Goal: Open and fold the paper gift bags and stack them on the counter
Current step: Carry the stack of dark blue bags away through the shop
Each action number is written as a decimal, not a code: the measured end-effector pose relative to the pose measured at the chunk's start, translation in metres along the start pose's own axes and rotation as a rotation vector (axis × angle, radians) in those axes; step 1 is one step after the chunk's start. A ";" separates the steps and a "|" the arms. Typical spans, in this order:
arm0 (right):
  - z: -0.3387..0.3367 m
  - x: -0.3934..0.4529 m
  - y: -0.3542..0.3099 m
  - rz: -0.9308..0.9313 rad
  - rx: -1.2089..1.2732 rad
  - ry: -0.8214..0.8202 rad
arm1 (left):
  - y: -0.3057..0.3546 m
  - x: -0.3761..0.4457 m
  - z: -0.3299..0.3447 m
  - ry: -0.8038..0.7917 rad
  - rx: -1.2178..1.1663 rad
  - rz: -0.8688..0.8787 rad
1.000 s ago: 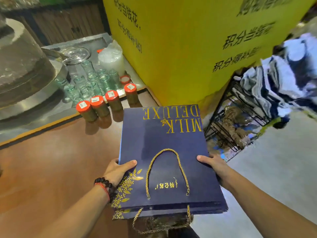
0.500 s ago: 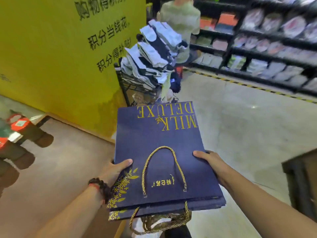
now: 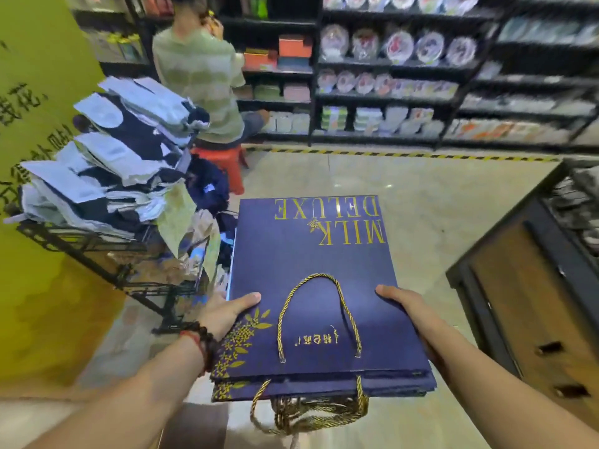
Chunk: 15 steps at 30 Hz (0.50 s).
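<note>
A flat stack of navy paper gift bags [image 3: 311, 280] with gold "MILK DELUXE" lettering and gold rope handles is carried level in front of me, above the floor. My left hand [image 3: 223, 314] grips its left edge, thumb on top and fingers underneath. My right hand [image 3: 406, 307] grips the right edge the same way. More rope handles dangle from the stack's near end. The counter is out of view.
A black wire rack [image 3: 97, 241] piled with more flattened bags stands at the left by a yellow sign [image 3: 35, 92]. A person [image 3: 201, 82] sits on a red stool [image 3: 223, 163] ahead. Dark shelving [image 3: 405, 92] lines the back. A dark wooden cabinet [image 3: 531, 293] is at the right.
My view has swung right, away from the counter with jars toward the shop aisle. The stack stays gripped in both hands the same way.
</note>
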State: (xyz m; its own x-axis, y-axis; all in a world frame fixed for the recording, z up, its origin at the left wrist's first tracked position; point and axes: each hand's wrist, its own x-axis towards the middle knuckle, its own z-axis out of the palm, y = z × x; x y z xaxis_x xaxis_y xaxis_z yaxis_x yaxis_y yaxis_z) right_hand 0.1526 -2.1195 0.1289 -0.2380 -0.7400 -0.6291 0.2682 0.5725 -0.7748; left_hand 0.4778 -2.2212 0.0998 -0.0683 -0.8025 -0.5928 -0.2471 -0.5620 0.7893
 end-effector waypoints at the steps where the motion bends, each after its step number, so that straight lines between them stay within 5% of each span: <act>1: -0.010 0.005 -0.008 -0.011 0.013 0.020 | 0.006 0.018 0.006 -0.019 0.052 -0.001; 3: -0.027 0.013 -0.022 -0.022 0.026 0.054 | -0.007 0.083 0.014 -0.032 0.146 0.026; 8: -0.064 0.039 -0.056 -0.017 0.099 0.123 | 0.090 0.073 0.080 -0.113 0.225 0.046; 15: -0.106 0.115 -0.111 0.002 0.192 0.262 | 0.174 0.165 0.156 -0.252 0.235 0.097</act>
State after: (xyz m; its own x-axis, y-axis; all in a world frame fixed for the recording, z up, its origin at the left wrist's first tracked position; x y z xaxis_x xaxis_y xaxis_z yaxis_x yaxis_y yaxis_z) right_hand -0.0035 -2.2307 0.1355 -0.4627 -0.6088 -0.6445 0.4338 0.4785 -0.7634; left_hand 0.2722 -2.4207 0.1143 -0.3311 -0.7586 -0.5611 -0.4416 -0.4009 0.8026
